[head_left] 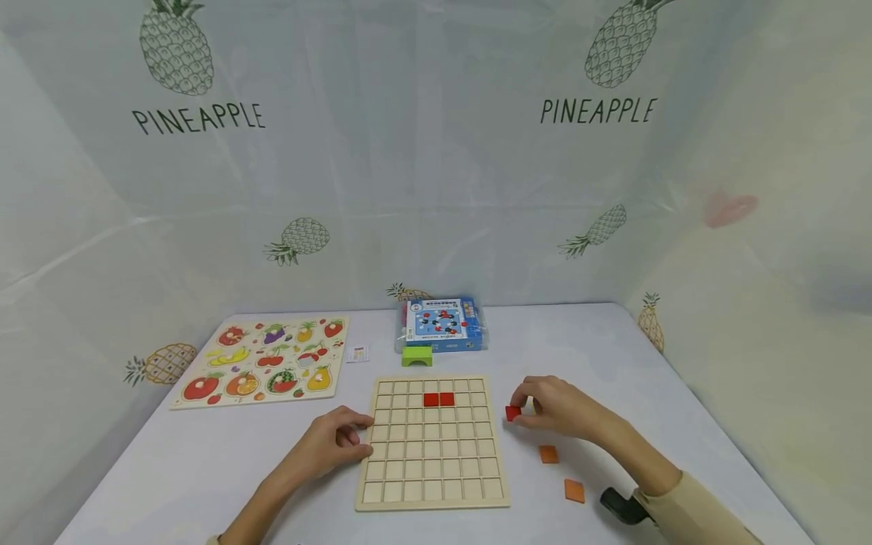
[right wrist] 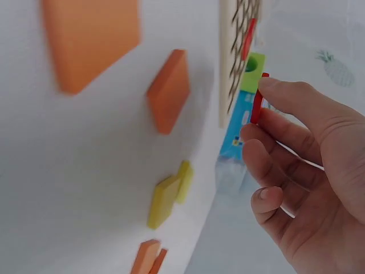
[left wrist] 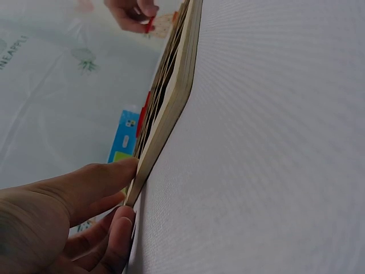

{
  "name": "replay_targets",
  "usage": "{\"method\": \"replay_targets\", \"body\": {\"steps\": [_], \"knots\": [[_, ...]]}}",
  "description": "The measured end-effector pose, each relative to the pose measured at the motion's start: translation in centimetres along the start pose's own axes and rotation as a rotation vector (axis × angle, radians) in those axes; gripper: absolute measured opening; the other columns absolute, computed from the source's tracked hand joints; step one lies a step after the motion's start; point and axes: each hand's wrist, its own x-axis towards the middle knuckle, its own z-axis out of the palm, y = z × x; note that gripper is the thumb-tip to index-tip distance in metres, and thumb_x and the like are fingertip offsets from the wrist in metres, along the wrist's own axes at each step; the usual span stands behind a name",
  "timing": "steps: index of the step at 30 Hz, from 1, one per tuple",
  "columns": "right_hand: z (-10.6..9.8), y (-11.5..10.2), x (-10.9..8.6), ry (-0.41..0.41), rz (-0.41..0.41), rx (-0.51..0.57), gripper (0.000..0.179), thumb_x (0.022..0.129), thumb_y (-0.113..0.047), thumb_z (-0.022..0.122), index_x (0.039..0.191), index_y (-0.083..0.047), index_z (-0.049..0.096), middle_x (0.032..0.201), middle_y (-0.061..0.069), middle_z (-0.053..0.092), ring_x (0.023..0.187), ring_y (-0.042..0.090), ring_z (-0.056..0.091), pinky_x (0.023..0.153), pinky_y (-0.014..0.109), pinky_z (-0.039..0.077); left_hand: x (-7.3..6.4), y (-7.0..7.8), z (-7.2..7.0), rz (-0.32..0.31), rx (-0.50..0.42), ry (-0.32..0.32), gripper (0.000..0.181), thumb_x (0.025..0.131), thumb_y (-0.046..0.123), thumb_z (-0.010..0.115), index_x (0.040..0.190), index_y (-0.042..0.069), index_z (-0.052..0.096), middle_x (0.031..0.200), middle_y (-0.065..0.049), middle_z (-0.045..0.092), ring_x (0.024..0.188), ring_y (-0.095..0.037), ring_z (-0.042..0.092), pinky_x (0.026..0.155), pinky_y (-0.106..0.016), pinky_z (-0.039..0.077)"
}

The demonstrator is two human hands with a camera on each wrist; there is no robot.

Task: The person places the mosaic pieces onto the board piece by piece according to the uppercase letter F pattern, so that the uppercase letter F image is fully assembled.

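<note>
My left hand point(head_left: 334, 439) is at the left edge of a pale wooden grid board point(head_left: 432, 503), curled, with thumb and forefinger holding that edge. Seen from the left wrist, the thumb and fingertips meet the rim of the board point(left wrist: 165, 125). Two red square tiles point(head_left: 439, 400) sit side by side in cells of the board's second row. Just right of the board, my right hand point(head_left: 555, 405) pinches another red tile point(head_left: 513, 413) between thumb and fingers. In the right wrist view the held tile point(right wrist: 259, 100) stands on edge, above the table.
Orange tiles point(head_left: 574, 490) lie right of the board, and yellow tiles point(right wrist: 164, 201) appear in the right wrist view. Behind the board are a green arch block point(head_left: 417, 356) and a blue box point(head_left: 446, 325). A fruit puzzle board point(head_left: 255, 359) lies at the back left.
</note>
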Motion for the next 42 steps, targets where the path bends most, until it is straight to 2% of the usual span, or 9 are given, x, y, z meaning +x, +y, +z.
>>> {"method": "replay_targets", "body": {"steps": [7, 16, 29, 35, 42], "knots": [[-0.4, -1.6, 1.5, -0.006, -0.009, 0.007, 0.015, 0.085, -0.027, 0.076, 0.098, -0.019, 0.072, 0.090, -0.008, 0.066, 0.066, 0.002, 0.050, 0.060, 0.017, 0.045, -0.1, 0.2, -0.2, -0.002, -0.005, 0.000, 0.042, 0.079, 0.024, 0.082, 0.116, 0.006, 0.069, 0.101, -0.006, 0.064, 0.071, 0.000, 0.055, 0.063, -0.018, 0.049], [0.0, -3.3, 4.4, -0.031, -0.052, 0.037, 0.016, 0.086, -0.028, 0.075, 0.098, -0.018, 0.072, 0.090, -0.008, 0.067, 0.066, 0.003, 0.051, 0.061, 0.019, 0.045, 0.0, 0.4, -0.2, -0.004, -0.016, -0.009, 0.043, 0.079, 0.025, 0.082, 0.117, 0.007, 0.069, 0.101, -0.006, 0.064, 0.072, -0.001, 0.054, 0.063, -0.017, 0.048], [2.1, -4.4, 8.2, -0.080, -0.070, 0.072, 0.020, 0.086, -0.028, 0.076, 0.099, -0.014, 0.073, 0.090, -0.002, 0.070, 0.067, 0.006, 0.052, 0.063, 0.019, 0.045, 0.0, 0.3, -0.2, 0.000, -0.003, -0.003, 0.042, 0.079, 0.024, 0.082, 0.116, 0.007, 0.069, 0.099, -0.006, 0.064, 0.071, -0.001, 0.054, 0.063, -0.017, 0.048], [3.3, -5.3, 9.6, -0.116, -0.066, 0.095, 0.021, 0.086, -0.030, 0.077, 0.100, -0.015, 0.073, 0.088, -0.006, 0.068, 0.070, 0.008, 0.054, 0.063, 0.019, 0.046, 0.0, 0.2, -0.2, -0.009, -0.006, -0.006, 0.043, 0.079, 0.025, 0.082, 0.116, 0.007, 0.069, 0.101, -0.006, 0.064, 0.071, -0.001, 0.054, 0.063, -0.017, 0.048], [4.2, -6.4, 10.5, -0.137, -0.071, 0.101, 0.025, 0.085, -0.034, 0.077, 0.103, -0.017, 0.072, 0.091, -0.007, 0.068, 0.082, 0.011, 0.057, 0.071, 0.018, 0.048, 0.1, 0.2, -0.1, -0.013, -0.007, -0.006, 0.042, 0.079, 0.024, 0.082, 0.116, 0.007, 0.069, 0.100, -0.005, 0.064, 0.071, -0.001, 0.054, 0.062, -0.018, 0.049]]}}
